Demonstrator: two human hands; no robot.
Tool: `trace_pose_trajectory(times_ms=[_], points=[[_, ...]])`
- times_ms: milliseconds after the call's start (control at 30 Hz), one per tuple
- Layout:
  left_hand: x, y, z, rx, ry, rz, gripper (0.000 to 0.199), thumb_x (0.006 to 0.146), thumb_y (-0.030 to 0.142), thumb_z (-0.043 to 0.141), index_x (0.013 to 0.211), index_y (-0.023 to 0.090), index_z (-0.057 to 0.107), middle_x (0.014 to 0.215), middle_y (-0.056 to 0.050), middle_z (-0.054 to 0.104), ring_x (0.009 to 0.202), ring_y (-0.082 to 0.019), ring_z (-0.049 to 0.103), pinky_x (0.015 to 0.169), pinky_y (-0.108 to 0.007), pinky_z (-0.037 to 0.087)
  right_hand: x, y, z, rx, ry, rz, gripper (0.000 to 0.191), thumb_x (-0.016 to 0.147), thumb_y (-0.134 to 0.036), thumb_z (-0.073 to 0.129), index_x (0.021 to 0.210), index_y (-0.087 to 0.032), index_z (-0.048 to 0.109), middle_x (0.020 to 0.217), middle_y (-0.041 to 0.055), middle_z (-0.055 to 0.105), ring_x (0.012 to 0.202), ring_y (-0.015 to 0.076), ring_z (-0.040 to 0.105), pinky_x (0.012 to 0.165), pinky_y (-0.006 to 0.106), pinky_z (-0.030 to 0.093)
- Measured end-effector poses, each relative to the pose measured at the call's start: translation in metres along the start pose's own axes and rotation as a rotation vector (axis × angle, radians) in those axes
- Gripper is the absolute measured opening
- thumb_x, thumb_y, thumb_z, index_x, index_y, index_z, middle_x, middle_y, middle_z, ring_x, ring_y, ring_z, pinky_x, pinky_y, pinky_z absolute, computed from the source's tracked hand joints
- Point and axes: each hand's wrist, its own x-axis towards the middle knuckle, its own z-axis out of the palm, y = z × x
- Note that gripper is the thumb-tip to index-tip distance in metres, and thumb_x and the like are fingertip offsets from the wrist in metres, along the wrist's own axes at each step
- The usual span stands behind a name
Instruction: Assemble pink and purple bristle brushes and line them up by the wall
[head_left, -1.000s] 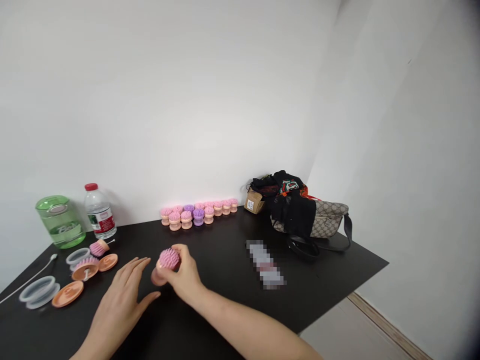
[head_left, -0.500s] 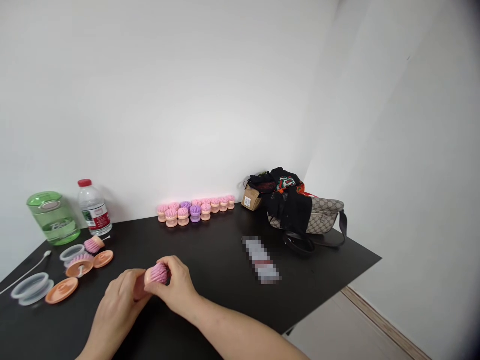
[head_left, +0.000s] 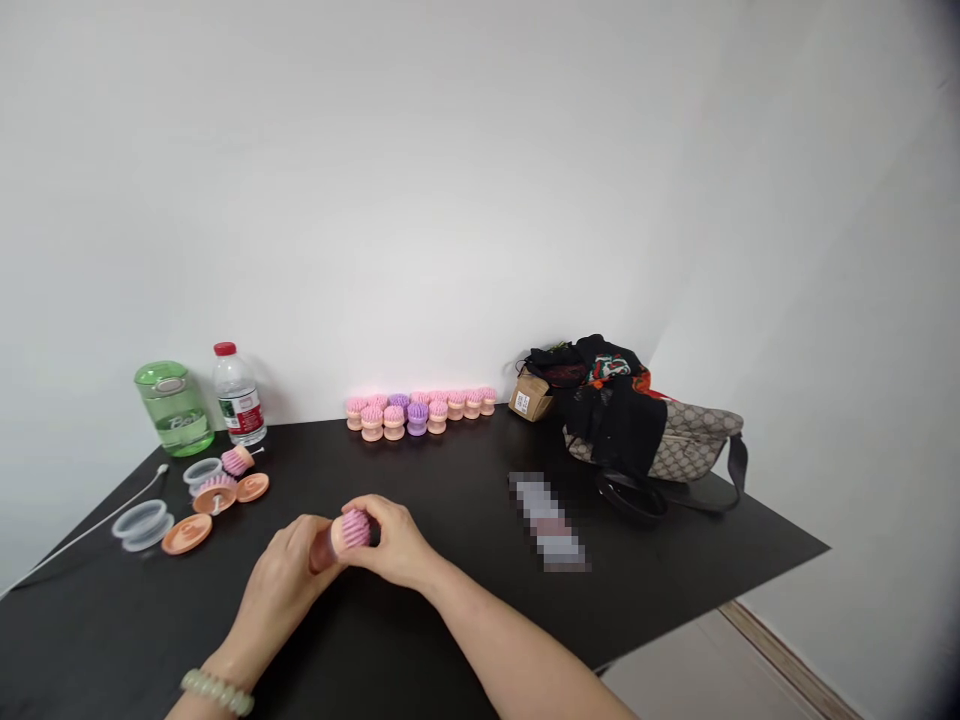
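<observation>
We have both hands on the brush now, well to the near right of the bottle (head_left: pixel 245 415). Our left hand (head_left: pixel 289 570) is clamped round the base of the brush (head_left: pixel 354 530), and our right hand (head_left: pixel 394 540) pinches its head between thumb and fingers. A second ago only the right hand had it, bristles up, while the left hovered apart with fingers spread; now it is tipped over, bristles facing right. Half a second ago we already had this two-handed grip. Our view has swung since, and a bead bracelet (head_left: pixel 217 692) shows on our left wrist.

On the table (head_left: pixel 450 480), the rest lies as before: the green jug (head_left: pixel 178 412) just left of the bottle, orange lids (head_left: pixel 187 535) and clear rings (head_left: pixel 140 525) in front of it, grouped brushes (head_left: pixel 394 422) to its right, and the bag (head_left: pixel 694 440) far right of it.
</observation>
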Motion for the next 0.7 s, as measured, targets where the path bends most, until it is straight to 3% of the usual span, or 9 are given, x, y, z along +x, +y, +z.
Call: trace_pose_trajectory(times_ms=[100, 133, 233, 367, 467, 567, 700], points=[[-0.001, -0.002, 0.002, 0.024, -0.007, 0.005, 0.018, 0.077, 0.036, 0.064, 0.090, 0.024, 0.059, 0.081, -0.001, 0.064, 0.075, -0.023, 0.061, 0.066, -0.030, 0.045, -0.001, -0.002, -0.001, 0.004, -0.032, -0.023, 0.077, 0.058, -0.017, 0.088, 0.128, -0.027, 0.056, 0.130, 0.0056, 0.062, 0.119, 0.0250, 0.059, 0.100, 0.039, 0.048], [-0.001, -0.002, 0.002, 0.030, -0.008, 0.010, 0.017, 0.078, 0.034, 0.064, 0.090, 0.024, 0.059, 0.079, -0.001, 0.064, 0.074, -0.022, 0.061, 0.065, -0.030, 0.044, -0.001, -0.002, -0.001, -0.004, -0.034, 0.001, 0.077, 0.059, -0.019, 0.088, 0.129, -0.026, 0.055, 0.129, 0.0069, 0.062, 0.119, 0.0264, 0.059, 0.100, 0.041, 0.048], [-0.002, -0.001, 0.002, 0.038, 0.002, 0.035, 0.015, 0.080, 0.036, 0.063, 0.087, 0.024, 0.059, 0.077, 0.000, 0.062, 0.071, -0.022, 0.060, 0.065, -0.030, 0.044, -0.002, -0.003, -0.001, -0.028, -0.020, 0.073, 0.059, 0.066, -0.020, 0.082, 0.121, -0.024, 0.060, 0.115, 0.0057, 0.068, 0.110, 0.0262, 0.064, 0.097, 0.043, 0.049], [-0.002, 0.000, 0.002, 0.049, 0.019, 0.055, 0.014, 0.078, 0.031, 0.065, 0.088, 0.023, 0.059, 0.078, 0.000, 0.062, 0.072, -0.022, 0.060, 0.064, -0.029, 0.043, -0.002, -0.002, -0.003, -0.011, -0.031, 0.057, 0.073, 0.061, -0.023, 0.087, 0.127, -0.025, 0.056, 0.127, 0.0074, 0.062, 0.117, 0.0266, 0.060, 0.098, 0.041, 0.049], [-0.003, 0.001, 0.002, 0.044, 0.030, 0.071, 0.013, 0.079, 0.033, 0.064, 0.087, 0.024, 0.059, 0.077, 0.000, 0.062, 0.071, -0.022, 0.060, 0.064, -0.029, 0.043, -0.002, -0.001, -0.006, 0.005, -0.042, 0.078, 0.066, 0.062, -0.028, 0.087, 0.122, -0.026, 0.061, 0.115, 0.0045, 0.067, 0.109, 0.0263, 0.064, 0.096, 0.042, 0.050], [-0.005, 0.002, 0.002, 0.022, 0.033, 0.066, 0.013, 0.080, 0.034, 0.064, 0.086, 0.024, 0.059, 0.075, 0.000, 0.062, 0.069, -0.021, 0.059, 0.064, -0.029, 0.043, -0.002, -0.002, -0.007, 0.029, -0.046, 0.066, 0.065, 0.062, -0.027, 0.087, 0.122, -0.027, 0.061, 0.119, 0.0040, 0.065, 0.108, 0.0242, 0.064, 0.094, 0.039, 0.051], [-0.002, 0.005, 0.001, -0.056, -0.020, 0.001, 0.020, 0.077, 0.040, 0.067, 0.085, 0.023, 0.060, 0.076, -0.001, 0.064, 0.070, -0.022, 0.059, 0.065, -0.030, 0.042, -0.002, -0.005, -0.013, 0.017, -0.060, 0.045, 0.053, 0.065, -0.026, 0.085, 0.115, -0.028, 0.065, 0.109, 0.0023, 0.068, 0.103, 0.0236, 0.065, 0.091, 0.039, 0.051]])
